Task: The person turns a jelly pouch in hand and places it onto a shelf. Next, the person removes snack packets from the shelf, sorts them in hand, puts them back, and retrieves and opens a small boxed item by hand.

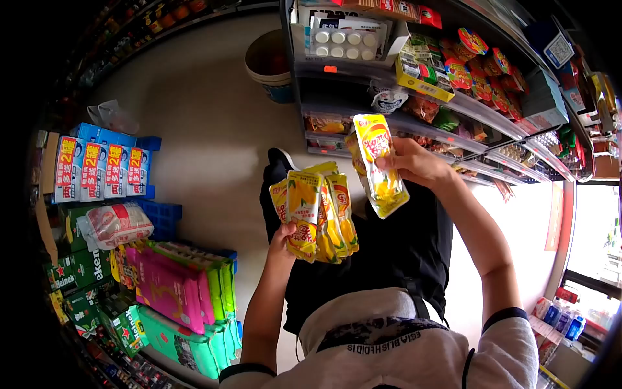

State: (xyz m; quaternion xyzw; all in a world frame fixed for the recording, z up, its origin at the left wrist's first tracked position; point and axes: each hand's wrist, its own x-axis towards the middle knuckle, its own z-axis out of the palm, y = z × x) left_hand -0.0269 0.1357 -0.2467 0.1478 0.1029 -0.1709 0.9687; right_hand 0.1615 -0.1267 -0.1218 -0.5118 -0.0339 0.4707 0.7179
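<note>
My left hand is closed round a bunch of several yellow snack packets with red lettering, held upright above my lap. In my right hand is another yellow snack packet of the same look, tilted a little, with my thumb across its front. At least one more packet edge shows behind it. The two groups of packets are apart, with a narrow gap between them. My right hand is close to the shelf's front edge.
Shelves with cup noodles and a yellow box rise ahead and right. A bucket stands on the floor. Stacked beer cartons, blue boxes, pink bags and green bags line the left.
</note>
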